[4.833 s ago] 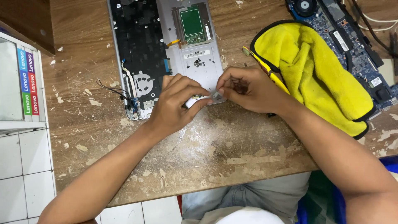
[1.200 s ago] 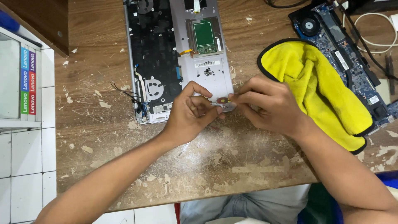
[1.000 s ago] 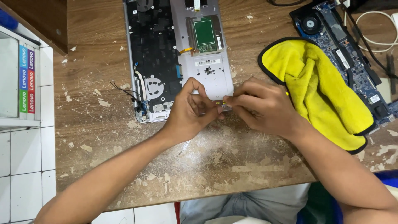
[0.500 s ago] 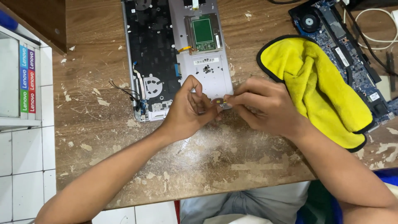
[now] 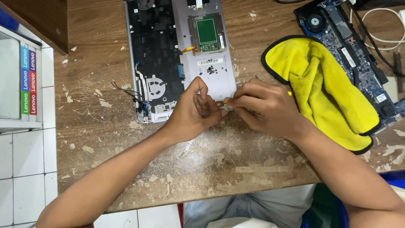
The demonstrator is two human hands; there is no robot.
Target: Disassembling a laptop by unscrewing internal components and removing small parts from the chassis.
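Both hands' fingers pinching a tiny part (image 5: pixel 222 104) at the case's (image 5: pixel 211 71) 6 o'clock edge: left hand (image 5: pixel 195 110), right hand (image 5: pixel 261 107). Could slip loose, roll off the surface (image 5: pixel 202 169), or bend under too tight a squeeze.

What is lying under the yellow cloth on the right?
The yellow cloth lies over the near end of a blue circuit board, whose fan end shows beyond it, and on the wooden table. The covered part is hidden.

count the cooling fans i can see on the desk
2. One fan sits on the blue motherboard at the top right; one fan housing sits in the open laptop chassis left of the left hand. Others may be hidden.
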